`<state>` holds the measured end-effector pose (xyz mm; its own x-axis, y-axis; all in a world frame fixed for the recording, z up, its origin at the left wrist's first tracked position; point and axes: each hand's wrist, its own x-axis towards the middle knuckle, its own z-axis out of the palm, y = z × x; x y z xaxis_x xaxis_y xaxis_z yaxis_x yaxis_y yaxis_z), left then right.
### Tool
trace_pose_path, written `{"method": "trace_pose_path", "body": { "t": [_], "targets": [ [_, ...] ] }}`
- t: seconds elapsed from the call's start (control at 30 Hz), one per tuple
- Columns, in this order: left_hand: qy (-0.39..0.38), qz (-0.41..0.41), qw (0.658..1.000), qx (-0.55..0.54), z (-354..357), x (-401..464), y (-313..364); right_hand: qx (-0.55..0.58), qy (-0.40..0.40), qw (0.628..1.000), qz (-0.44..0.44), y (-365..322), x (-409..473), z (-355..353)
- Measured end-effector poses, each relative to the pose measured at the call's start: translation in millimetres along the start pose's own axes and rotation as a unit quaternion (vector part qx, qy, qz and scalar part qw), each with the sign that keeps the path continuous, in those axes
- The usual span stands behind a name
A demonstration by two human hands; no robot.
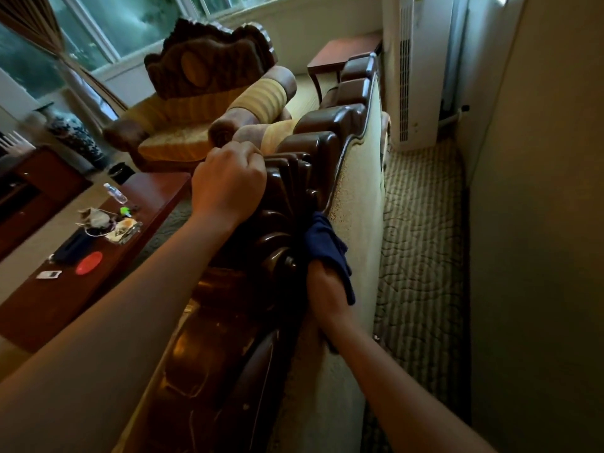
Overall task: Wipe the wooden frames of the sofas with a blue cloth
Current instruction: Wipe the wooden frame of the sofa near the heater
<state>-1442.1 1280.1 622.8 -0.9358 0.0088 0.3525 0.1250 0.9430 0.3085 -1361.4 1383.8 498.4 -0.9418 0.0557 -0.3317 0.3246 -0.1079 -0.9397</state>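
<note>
I stand behind a sofa and look along its dark carved wooden top frame [313, 148], which runs from the bottom centre up toward the right. My left hand [228, 184] curls over the front edge of the carved crest and grips it. My right hand [327, 286] holds a dark blue cloth [323, 240] against the back side of the crest, where wood meets the beige back panel [359, 178]. The cloth hides my right fingers. A second sofa chair [202, 93] with the same carved frame stands beyond, by the window.
A low red-brown table [98, 289] on the left carries a bottle [115, 192], a red disc [89, 263] and small clutter. A white standing air conditioner [411, 70] and a small side table [340, 53] stand at the back right. Patterned carpet [421, 240] runs between sofa back and wall.
</note>
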Motion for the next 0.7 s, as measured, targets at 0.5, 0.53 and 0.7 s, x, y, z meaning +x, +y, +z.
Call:
{"method": "trace_pose_path", "body": {
  "t": [0.5,0.53,0.7],
  "targets": [
    [0.012,0.023,0.998,0.049,3.1,3.3,-4.0,0.052,0.000,0.998,-0.047,2.4,1.0,5.6],
    [0.013,0.030,0.998,0.057,3.7,3.0,-4.6,0.052,-0.014,0.998,-0.037,10.9,-15.5,7.4],
    [0.014,0.012,0.999,0.039,2.5,3.0,-2.3,0.027,0.000,0.998,-0.058,-8.3,-4.4,1.5]
  ]
}}
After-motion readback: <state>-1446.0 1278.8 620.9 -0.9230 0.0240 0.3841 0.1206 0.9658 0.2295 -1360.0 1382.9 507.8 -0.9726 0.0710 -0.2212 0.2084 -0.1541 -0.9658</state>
